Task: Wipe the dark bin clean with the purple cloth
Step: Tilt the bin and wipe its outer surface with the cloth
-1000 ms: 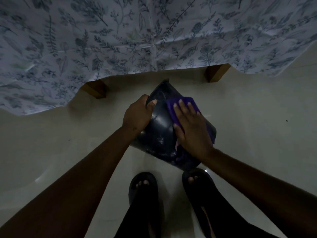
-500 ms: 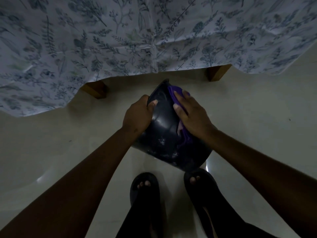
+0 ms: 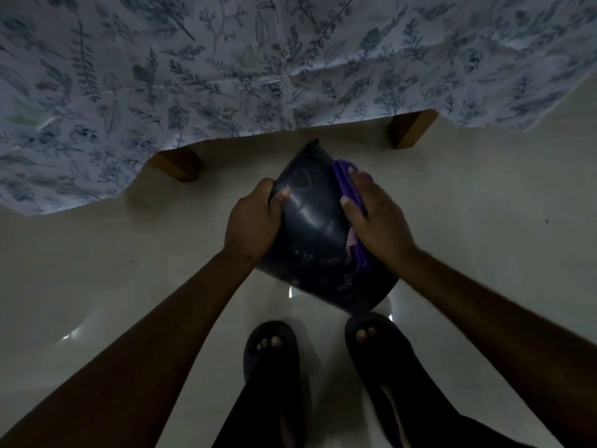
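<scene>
Now, your left hand (image 3: 250,219): curled, gripping the dark glossy plastic bin's (image 3: 315,227) left side.
Your right hand (image 3: 374,218): fingers together, pressing the crumpled purple cloth (image 3: 347,184) against the bin's right side.

We hold the bin (image 3: 310,227) between both hands above a pale floor (image 3: 484,221).
Our left hand (image 3: 250,218) grips its left side, thumb on the wall; our right hand (image 3: 376,218) presses the cloth (image 3: 347,176) against its right side. Below are our feet in dark sandals (image 3: 271,347); beyond hangs a leaf-print sheet (image 3: 226,66).
</scene>
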Demonstrator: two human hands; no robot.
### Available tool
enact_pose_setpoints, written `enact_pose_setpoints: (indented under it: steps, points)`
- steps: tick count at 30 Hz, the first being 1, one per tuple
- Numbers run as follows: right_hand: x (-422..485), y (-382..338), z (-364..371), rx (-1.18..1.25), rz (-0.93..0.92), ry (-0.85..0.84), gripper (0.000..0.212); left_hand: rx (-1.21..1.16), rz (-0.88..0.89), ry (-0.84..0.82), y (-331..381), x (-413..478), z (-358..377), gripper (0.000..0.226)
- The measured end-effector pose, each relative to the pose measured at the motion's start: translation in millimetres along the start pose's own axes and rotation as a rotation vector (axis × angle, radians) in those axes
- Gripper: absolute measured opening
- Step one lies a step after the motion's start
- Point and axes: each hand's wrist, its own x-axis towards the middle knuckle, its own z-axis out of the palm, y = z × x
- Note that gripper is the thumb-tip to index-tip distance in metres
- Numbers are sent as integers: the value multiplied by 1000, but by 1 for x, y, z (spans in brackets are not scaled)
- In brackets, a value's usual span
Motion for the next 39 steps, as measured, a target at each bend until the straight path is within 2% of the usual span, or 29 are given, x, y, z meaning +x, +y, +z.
enact_pose_setpoints:
  steps: [2, 5, 7, 9, 12, 14, 16, 20, 22, 24, 29, 31, 33, 37, 39]
  points:
    - [-35, -5, 13, -147, -131, -13, 63, 74, -7, -2, 0, 9, -1, 38]
    - [-87, -4, 35, -376, -512, -87, 61, 90, -11, -43, -2, 15, -1, 37]
    - [-87, 0, 38, -445, -662, -115, 55, 57, 10, -61, 1, 17, 0, 34]
    - [-72, 1, 34, -436, -626, -97, 49, 1, 21, -104, 2, 20, -2, 31]
    - [-49, -7, 23, -304, -409, -56, 49, -61, 31, -133, 0, 22, -8, 29]
    - [-38, -12, 19, -240, -256, -19, 50, -58, 24, -111, -1, 18, -7, 29]
    - [-40, -18, 23, -245, -208, -2, 52, -29, -18, -72, -4, 15, -4, 29]
    - [-74, -19, 45, -467, -526, -42, 57, 9, -77, -96, 2, 25, -1, 29]
    - [-82, -14, 50, -559, -629, -62, 60, -16, -78, -101, 8, 32, 0, 32]
    - [-73, -12, 44, -525, -617, -41, 56, -41, -50, -90, 11, 34, 0, 32]
    - [-31, -22, 24, -277, -264, -10, 54, -90, -45, -113, 3, 24, -3, 33]
    - [-19, -25, 21, -253, -199, -18, 56, -67, -65, -108, 2, 24, -3, 31]
    - [-25, -25, 24, -286, -230, -24, 56, -37, -92, -111, 3, 28, -2, 26]
    - [-66, -13, 40, -478, -560, -72, 57, -29, -123, -115, 8, 33, -1, 26]
    - [-70, -8, 40, -517, -638, -80, 56, -73, -103, -104, 8, 30, -1, 28]
